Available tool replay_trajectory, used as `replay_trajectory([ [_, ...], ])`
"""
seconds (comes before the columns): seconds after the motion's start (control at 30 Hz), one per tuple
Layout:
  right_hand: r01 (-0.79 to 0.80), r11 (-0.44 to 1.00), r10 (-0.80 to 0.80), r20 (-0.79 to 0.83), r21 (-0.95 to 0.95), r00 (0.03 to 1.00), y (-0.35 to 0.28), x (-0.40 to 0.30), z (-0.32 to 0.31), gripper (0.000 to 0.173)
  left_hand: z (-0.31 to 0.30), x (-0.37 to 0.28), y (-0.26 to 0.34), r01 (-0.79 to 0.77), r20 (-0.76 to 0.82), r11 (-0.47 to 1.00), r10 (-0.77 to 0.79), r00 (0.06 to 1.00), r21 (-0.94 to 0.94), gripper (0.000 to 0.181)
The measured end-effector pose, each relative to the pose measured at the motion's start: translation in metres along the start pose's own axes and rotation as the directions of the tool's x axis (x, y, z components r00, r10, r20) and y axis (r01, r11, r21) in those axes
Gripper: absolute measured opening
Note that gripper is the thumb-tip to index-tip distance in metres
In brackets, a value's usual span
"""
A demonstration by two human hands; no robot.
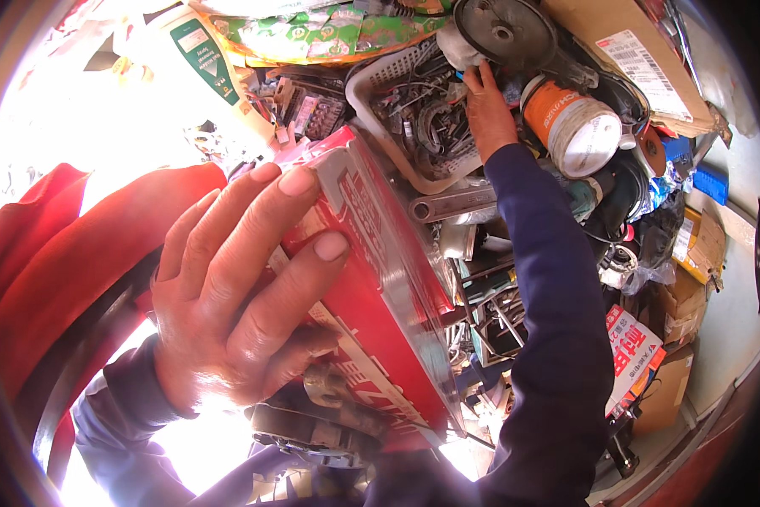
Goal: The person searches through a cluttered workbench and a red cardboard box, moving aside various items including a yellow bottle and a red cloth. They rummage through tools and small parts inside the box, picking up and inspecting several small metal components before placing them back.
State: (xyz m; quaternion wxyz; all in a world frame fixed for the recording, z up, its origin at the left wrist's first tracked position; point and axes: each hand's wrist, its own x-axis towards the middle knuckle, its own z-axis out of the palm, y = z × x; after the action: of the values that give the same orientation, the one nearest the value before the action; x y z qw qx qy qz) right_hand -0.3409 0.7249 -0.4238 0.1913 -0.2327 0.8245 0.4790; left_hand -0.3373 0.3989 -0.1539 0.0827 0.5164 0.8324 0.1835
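My left hand [247,285] lies spread over a red cardboard box [380,304] that stands tilted before me, its side wrapped in clear film. Its fingers are apart; whether they press on the box I cannot tell. Below this hand, against the box, sits a worn metal part [329,412] with a spring, like a brake assembly. My right hand [491,111] reaches to the far right side of a white plastic basket [386,142] full of small metal parts. Its fingertips end by a whitish lump [459,47] and a dark round metal part [506,32]; their grip is hidden.
A wrench [452,203] lies beyond the box. Right of my hand is a white tub with an orange label [567,123]. A cardboard carton [639,63] stands behind. A spray bottle [202,60] is at upper left, red cloth [101,247] at left. Tools crowd under my right sleeve.
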Motion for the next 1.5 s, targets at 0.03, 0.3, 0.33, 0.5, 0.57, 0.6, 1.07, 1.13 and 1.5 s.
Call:
replay_trajectory([
  [0.03, 0.008, 1.0, -0.008, -0.004, 0.029, 1.0, 0.004, 0.001, 0.0, 0.028, 0.0, 0.001, -0.001, -0.004, -0.006, 1.0, 0.004, 1.0, -0.001, 0.063],
  [0.3, 0.158, 0.954, -0.103, -0.217, 0.253, 0.971, 0.024, -0.001, 0.02, 0.018, 0.002, 0.001, -0.002, 0.004, -0.02, 1.0, -0.004, 1.0, -0.001, 0.063],
  [0.33, 0.144, 0.958, -0.074, -0.269, 0.249, 0.96, 0.022, -0.001, 0.023, 0.018, 0.001, 0.001, -0.001, 0.006, -0.011, 1.0, -0.006, 1.0, -0.002, 0.063],
  [0.5, 0.164, 0.942, -0.026, -0.422, 0.293, 0.906, 0.028, -0.006, 0.031, 0.015, 0.002, 0.003, -0.001, -0.003, -0.02, 1.0, 0.002, 1.0, -0.018, 0.065],
  [0.57, 0.246, 0.821, -0.004, -0.426, 0.515, 0.905, 0.037, -0.013, 0.011, 0.012, 0.002, 0.002, -0.001, 0.011, -0.012, 1.0, -0.011, 1.0, -0.011, 0.065],
  [0.6, 0.293, 0.755, 0.026, -0.474, 0.586, 0.88, 0.04, -0.017, 0.008, 0.012, 0.002, 0.001, 0.0, 0.014, -0.009, 1.0, -0.014, 1.0, -0.011, 0.065],
  [1.07, -0.348, -0.288, 0.199, 0.411, 0.892, 0.89, -0.019, 0.014, -0.034, 0.05, 0.005, 0.001, -0.002, 0.009, -0.028, 1.0, -0.01, 1.0, -0.024, 0.065],
  [1.13, -0.482, -0.31, 0.167, 0.546, 0.82, 0.821, -0.025, 0.028, -0.044, 0.061, 0.003, 0.002, -0.002, 0.014, -0.031, 1.0, -0.014, 0.999, -0.027, 0.065],
  [1.5, 0.094, -0.739, 0.502, 0.451, 0.667, 0.738, -0.058, -0.004, -0.032, 0.077, -0.002, 0.006, 0.005, 0.049, -0.075, 0.997, -0.053, 0.996, -0.054, 0.055],
])
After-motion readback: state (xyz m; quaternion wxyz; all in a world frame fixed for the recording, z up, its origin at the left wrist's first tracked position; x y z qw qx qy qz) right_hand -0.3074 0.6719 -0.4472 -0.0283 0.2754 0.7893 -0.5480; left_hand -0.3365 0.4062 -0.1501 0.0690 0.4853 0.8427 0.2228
